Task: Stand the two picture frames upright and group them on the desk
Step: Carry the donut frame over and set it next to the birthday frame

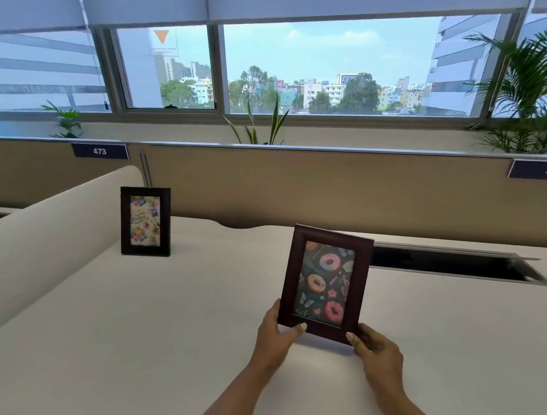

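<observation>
A dark wooden picture frame with a donut picture (pixel 326 282) is held upright and slightly tilted over the middle of the white desk (pixel 144 334). My left hand (pixel 275 334) grips its lower left corner. My right hand (pixel 375 349) grips its lower right corner. Whether its bottom edge touches the desk I cannot tell. A second dark frame with a pale colourful picture (pixel 145 221) stands upright on the desk at the far left, close to the curved side partition, well apart from the held frame.
A curved beige partition (pixel 36 228) bounds the desk on the left and a beige back panel (pixel 329 182) runs behind. An open cable slot (pixel 452 262) lies in the desk at the right. Plants stand along the window sill beyond.
</observation>
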`<action>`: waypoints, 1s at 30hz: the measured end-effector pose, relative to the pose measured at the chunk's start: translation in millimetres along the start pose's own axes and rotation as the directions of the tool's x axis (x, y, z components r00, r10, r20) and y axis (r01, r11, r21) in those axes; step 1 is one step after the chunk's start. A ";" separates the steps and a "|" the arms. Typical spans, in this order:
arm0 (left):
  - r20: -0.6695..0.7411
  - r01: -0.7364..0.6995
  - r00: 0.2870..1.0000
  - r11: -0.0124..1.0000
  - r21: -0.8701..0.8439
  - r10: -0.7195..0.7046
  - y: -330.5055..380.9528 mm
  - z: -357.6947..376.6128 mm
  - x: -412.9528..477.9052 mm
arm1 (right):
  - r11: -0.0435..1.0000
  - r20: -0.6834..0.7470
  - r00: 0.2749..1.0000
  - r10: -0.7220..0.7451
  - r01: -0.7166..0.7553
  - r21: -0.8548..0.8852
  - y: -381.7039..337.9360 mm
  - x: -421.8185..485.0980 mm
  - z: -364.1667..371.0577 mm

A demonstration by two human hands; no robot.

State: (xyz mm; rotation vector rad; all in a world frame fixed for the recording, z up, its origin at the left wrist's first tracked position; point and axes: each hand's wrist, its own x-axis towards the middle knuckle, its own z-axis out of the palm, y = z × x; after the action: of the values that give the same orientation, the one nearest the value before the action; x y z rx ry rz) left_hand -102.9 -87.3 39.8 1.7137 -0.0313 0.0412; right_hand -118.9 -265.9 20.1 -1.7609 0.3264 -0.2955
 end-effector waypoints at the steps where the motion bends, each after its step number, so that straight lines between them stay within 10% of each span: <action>1: -0.014 0.002 1.000 1.000 0.005 -0.002 -2.2 -11.6 3.2 | 1.000 0.011 1.000 0.003 -0.003 0.002 -3.5 0.5 12.8; 30: -0.139 0.046 0.989 0.999 -0.007 -0.047 -71.7 -246.0 177.1 | 0.997 0.070 0.995 -0.074 0.074 0.006 -61.0 88.6 306.8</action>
State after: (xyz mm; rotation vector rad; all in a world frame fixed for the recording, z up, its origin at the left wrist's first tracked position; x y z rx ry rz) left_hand 75.0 166.9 12.0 1.7038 0.1126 0.1262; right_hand 80.5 -9.2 17.5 -1.7777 0.2106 -0.2864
